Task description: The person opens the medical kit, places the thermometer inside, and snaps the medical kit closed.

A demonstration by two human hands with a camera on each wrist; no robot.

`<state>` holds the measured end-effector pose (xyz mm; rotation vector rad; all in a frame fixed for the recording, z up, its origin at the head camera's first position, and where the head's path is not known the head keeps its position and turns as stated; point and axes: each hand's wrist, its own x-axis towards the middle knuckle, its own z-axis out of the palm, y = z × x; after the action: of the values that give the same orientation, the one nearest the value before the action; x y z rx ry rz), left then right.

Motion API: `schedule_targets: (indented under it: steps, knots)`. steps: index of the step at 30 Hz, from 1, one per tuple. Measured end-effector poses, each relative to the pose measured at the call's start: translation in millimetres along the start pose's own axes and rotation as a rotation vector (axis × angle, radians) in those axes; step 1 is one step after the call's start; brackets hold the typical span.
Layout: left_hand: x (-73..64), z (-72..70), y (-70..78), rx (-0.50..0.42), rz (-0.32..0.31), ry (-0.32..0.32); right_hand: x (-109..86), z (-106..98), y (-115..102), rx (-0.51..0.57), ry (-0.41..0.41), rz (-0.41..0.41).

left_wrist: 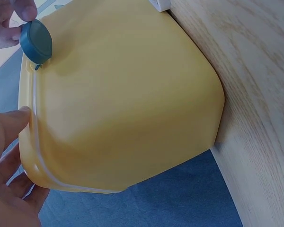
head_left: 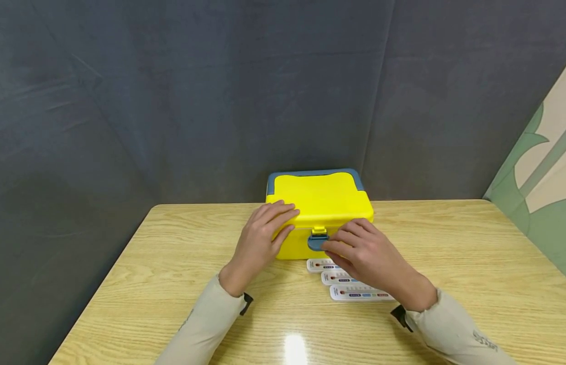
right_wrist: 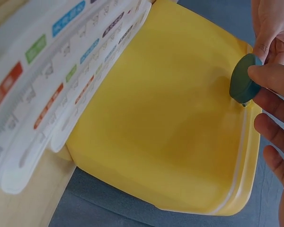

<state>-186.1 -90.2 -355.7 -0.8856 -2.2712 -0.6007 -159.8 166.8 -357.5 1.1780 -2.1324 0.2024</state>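
Observation:
A yellow storage box [head_left: 319,203] with a blue-grey handle [head_left: 315,173] on its lid stands near the back of the table, lid down. My left hand [head_left: 261,230] rests on the lid's front left corner, fingers laid over the top and thumb at the front rim [left_wrist: 31,137]. At the box's front, my right hand [head_left: 362,253] pinches the blue latch [head_left: 316,243] between thumb and forefinger. The latch stands tilted out from the front wall, as the right wrist view shows; its other fingers are loosely bent near the lid's edge.
Three white thermometer cards [head_left: 360,293] lie in a staggered row before the box, partly under my right hand. Behind the wooden table [head_left: 191,263] hangs a dark curtain [head_left: 219,101]. A green and beige patterned surface [head_left: 538,177] is at the right.

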Motion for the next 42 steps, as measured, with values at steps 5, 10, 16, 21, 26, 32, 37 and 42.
schedule_targets:
  steps: [5, 10, 16, 21, 26, 32, 37, 42]
  knots:
    - [-0.3, -0.1, 0.2, 0.004, -0.001, 0.009, -0.9, 2, -1, -0.003, -0.019, 0.010]
    - [-0.1, 1.3, -2.0, -0.047, -0.012, 0.044, -1.6, 3, -1, -0.017, -0.051, 0.025]
    - [1.6, 2.2, -4.9, -0.153, -0.030, 0.091, -0.5, 2, -1, -0.009, -0.057, 0.046]
    - [1.9, -0.1, -5.5, -0.158, -0.024, 0.082, 1.2, -3, 0, 0.027, -0.027, 0.084]
    - [2.5, -7.5, -6.7, -0.145, 0.000, 0.084, 1.3, -14, 8, 0.047, 0.049, 0.151]
    - [3.2, -18.2, -14.9, -0.120, 0.020, 0.101, -3.1, -31, 27, -0.038, 0.061, 0.349]
    - [0.4, -25.8, -26.5, -0.133, 0.014, 0.082, -9.0, -44, 40, -0.076, -0.006, 0.508]
    - [-2.3, -30.7, -37.6, -0.187, -0.006, 0.050, -12.3, -51, 47, -0.062, -0.101, 0.565]
